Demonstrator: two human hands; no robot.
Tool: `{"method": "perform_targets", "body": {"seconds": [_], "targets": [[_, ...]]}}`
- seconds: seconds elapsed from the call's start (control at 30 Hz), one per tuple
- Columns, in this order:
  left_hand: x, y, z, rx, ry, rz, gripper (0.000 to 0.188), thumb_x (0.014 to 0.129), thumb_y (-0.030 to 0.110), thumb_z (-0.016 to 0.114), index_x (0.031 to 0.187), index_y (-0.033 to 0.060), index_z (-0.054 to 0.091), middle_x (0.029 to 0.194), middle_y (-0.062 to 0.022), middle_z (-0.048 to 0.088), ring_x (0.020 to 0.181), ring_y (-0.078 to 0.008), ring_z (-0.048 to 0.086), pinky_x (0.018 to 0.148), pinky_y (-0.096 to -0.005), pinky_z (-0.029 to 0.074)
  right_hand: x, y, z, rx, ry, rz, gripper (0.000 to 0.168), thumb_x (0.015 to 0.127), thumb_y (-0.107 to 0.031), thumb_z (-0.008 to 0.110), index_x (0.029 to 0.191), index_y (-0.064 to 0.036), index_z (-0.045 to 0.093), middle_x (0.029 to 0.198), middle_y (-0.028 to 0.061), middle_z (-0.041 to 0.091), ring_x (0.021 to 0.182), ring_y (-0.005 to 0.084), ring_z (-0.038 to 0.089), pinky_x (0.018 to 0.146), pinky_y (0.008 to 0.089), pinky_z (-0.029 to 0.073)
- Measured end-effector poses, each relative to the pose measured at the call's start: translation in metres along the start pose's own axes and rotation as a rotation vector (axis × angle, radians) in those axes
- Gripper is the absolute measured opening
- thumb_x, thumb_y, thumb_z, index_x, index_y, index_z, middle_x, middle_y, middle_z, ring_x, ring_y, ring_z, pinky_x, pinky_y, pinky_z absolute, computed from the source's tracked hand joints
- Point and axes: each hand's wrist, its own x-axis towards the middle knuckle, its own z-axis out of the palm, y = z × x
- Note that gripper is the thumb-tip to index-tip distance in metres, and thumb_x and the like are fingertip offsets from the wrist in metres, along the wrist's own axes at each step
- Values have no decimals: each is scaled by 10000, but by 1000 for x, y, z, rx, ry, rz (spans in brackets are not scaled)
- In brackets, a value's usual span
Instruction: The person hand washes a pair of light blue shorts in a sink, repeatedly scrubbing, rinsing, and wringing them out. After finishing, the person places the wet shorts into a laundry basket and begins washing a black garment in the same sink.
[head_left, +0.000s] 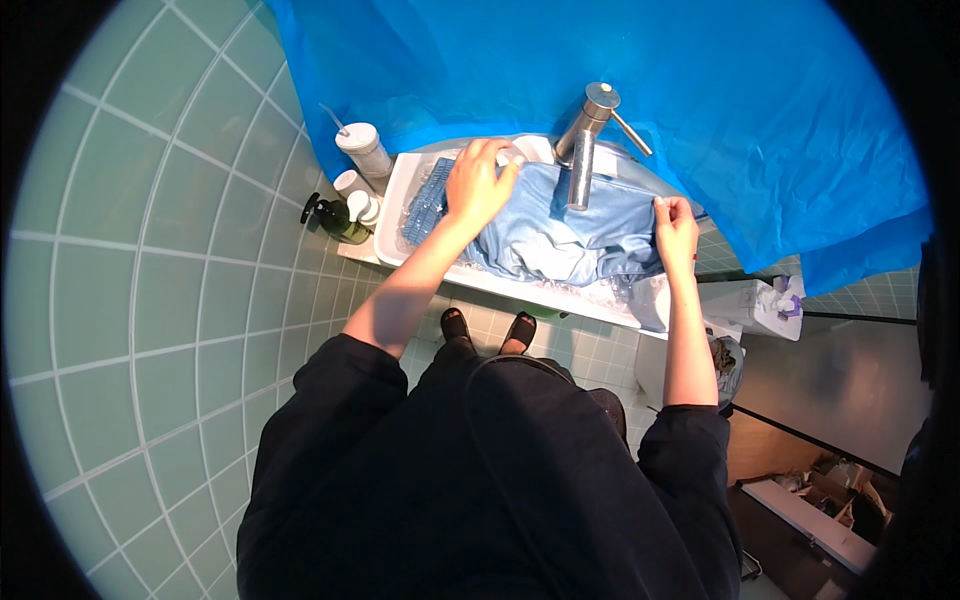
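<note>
A wet light-blue denim garment (555, 232) lies spread and bunched in the white washbasin (391, 217), with suds and water around it. Its gathered, elasticated part (429, 204) is at the left end. My left hand (478, 184) is over the garment beside this gathered part, thumb and fingers apart; whether it touches the cloth is unclear. With thumb and fingertips, my right hand (676, 225) pinches the garment's right edge. A metal single-lever faucet (583, 154) stands at the back of the basin, its spout reaching over the cloth between my hands.
Blue plastic sheeting (562, 60) hangs behind the basin. Bottles crowd its left side: a dark green pump bottle (337, 217), a white pump bottle (363, 206) and a lidded container (365, 146). A tiled wall (187, 300) runs along my left. At right are a white box (750, 304) and a lined bin (727, 367).
</note>
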Motion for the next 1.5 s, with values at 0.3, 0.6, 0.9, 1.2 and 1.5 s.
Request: {"method": "perform_targets", "body": {"seconds": [0.3, 0.6, 0.9, 1.2, 1.5], "targets": [[-48, 2, 30, 557, -468, 524, 734, 834, 533, 595, 1339, 4, 527, 1376, -147, 516, 1324, -329, 406, 1130, -525, 221, -53, -48, 49, -197, -172, -242, 602, 784, -400, 695, 1243, -75, 480, 1097, 205, 593, 853, 396, 655, 723, 460, 522], [-32, -2, 59, 416, -404, 582, 389, 802, 374, 659, 999, 43, 605, 940, -84, 572, 967, -247, 554, 879, -419, 390, -62, -46, 90, -417, -298, -254, 439, 829, -361, 644, 1132, -64, 532, 1039, 145, 537, 736, 317, 667, 602, 426, 558], [-22, -27, 89, 333, -420, 547, 234, 754, 287, 681, 852, 103, 575, 885, -51, 584, 875, -216, 600, 768, -385, 405, -53, -54, 109, -388, -510, -3, 268, 892, -273, 545, 1018, -49, 470, 1015, 192, 501, 728, 371, 647, 648, 491, 545], [-20, -35, 103, 435, -552, 620, 133, 799, 192, 557, 895, 104, 585, 890, -53, 579, 878, -222, 611, 774, -380, 405, -46, -40, 128, -338, -586, 31, 186, 923, -232, 484, 1028, -83, 522, 1127, 231, 548, 801, 399, 659, 715, 526, 540], [-24, -35, 113, 363, -571, 486, 167, 828, 196, 554, 946, 93, 612, 1006, -89, 628, 920, -256, 610, 803, -409, 411, -37, -60, 120, -416, -619, 149, 299, 874, -237, 563, 1145, -113, 548, 1202, 168, 520, 995, 363, 648, 845, 479, 529]]}}
